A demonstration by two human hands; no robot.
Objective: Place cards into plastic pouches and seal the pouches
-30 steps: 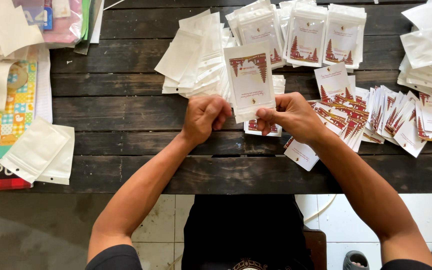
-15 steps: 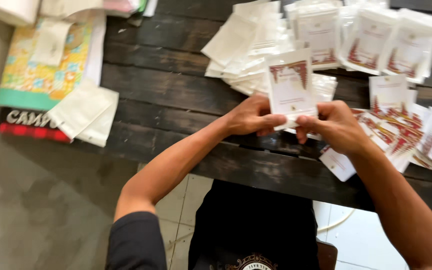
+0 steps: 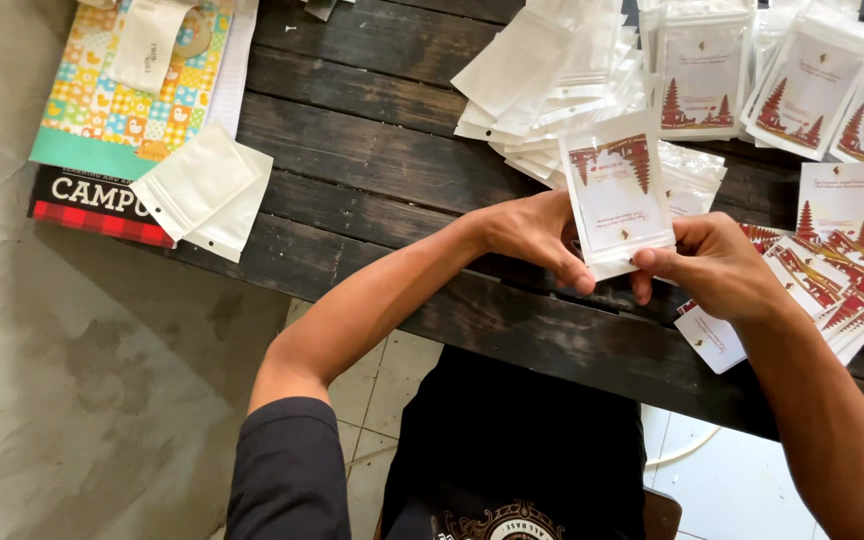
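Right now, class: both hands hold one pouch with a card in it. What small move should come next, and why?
Probably pinch the pouch's near edge shut: left hand and right hand grip the filled pouch at that edge, with the card apparently fully inside.

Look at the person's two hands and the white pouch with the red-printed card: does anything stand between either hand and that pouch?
Nothing visible does. The left hand and the right hand both hold the white pouch directly at its lower edge, above the dark wooden table.
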